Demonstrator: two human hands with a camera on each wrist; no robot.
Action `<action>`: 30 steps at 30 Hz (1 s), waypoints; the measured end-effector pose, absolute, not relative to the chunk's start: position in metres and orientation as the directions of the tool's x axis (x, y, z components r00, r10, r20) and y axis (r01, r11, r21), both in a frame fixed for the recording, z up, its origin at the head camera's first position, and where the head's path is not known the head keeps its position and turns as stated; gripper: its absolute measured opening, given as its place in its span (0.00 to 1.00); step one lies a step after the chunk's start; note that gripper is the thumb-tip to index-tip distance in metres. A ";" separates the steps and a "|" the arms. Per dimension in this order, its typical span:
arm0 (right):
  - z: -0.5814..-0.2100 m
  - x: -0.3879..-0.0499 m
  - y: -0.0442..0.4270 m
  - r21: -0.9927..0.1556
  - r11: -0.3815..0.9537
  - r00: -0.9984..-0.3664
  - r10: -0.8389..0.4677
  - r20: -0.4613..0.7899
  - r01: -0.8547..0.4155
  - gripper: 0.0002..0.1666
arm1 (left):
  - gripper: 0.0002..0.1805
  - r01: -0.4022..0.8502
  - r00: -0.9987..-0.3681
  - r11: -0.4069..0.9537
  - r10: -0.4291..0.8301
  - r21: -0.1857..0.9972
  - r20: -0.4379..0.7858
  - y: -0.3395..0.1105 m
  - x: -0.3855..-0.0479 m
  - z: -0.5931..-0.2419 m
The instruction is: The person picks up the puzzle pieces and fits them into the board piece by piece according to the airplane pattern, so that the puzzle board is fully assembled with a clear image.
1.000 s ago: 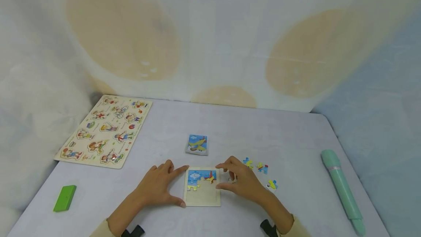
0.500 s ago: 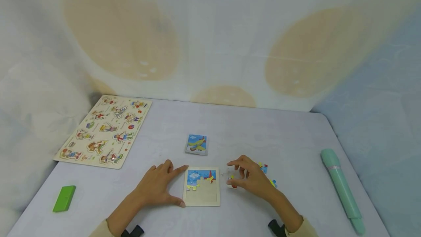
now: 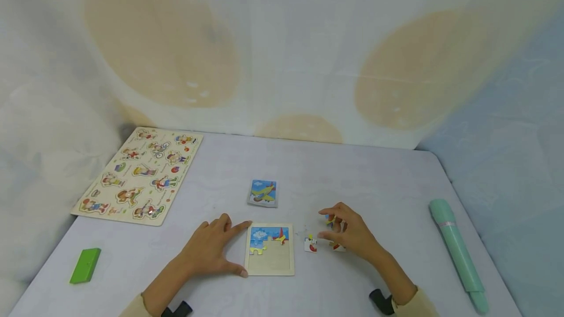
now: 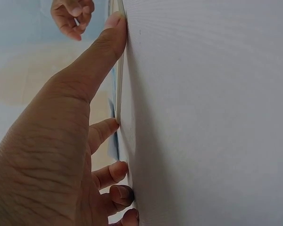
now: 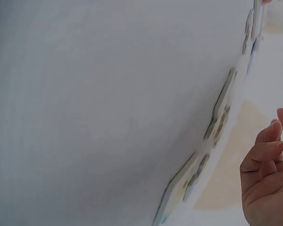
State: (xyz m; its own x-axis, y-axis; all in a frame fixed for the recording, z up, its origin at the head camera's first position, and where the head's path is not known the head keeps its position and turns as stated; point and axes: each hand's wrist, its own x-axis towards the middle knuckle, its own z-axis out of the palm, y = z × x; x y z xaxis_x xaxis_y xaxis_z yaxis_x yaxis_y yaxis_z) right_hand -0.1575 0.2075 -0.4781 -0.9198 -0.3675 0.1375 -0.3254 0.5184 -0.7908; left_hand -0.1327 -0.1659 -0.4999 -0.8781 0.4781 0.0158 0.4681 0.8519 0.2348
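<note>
A square wooden puzzle tray (image 3: 270, 267) has joined pieces (image 3: 261, 238) along its top and upper left. My left hand (image 3: 211, 248) rests at its left edge, index finger at the top corner and thumb at the lower one; the left wrist view shows the thumb (image 4: 99, 52) against the tray's edge. My right hand (image 3: 352, 234) hovers over loose pieces right of the tray, thumb and index finger apart with nothing seen between them. One white and red piece (image 3: 310, 245) lies between tray and hand; others are partly hidden under the hand. The right wrist view shows piece edges (image 5: 221, 103) beside the hand (image 5: 269, 174).
A picture card with a yellow plane (image 3: 263, 193) lies behind the tray. A large board of figures (image 3: 141, 175) is at the back left, a green block (image 3: 85, 265) at the front left, and a long mint-green tube (image 3: 459, 253) at the right.
My right hand has moved right from the tray's edge to above the loose pieces, uncovering the white and red piece. My left hand has stayed at the tray.
</note>
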 end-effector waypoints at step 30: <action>-0.484 -0.173 0.229 -0.608 0.788 -0.971 -0.210 -0.115 -0.098 0.31 | 0.60 0.457 -0.884 0.858 0.468 0.234 0.013 -0.167 -0.134 -0.503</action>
State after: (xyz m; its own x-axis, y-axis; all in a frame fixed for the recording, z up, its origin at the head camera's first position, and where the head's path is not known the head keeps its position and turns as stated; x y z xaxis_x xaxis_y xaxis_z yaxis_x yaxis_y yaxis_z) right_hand -0.1733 0.2291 -0.4842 -0.9709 -0.2098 -0.1151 -0.0981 0.7878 -0.6081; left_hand -0.1344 -0.1667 -0.5033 -0.8838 0.4677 0.0132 0.4575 0.8579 0.2338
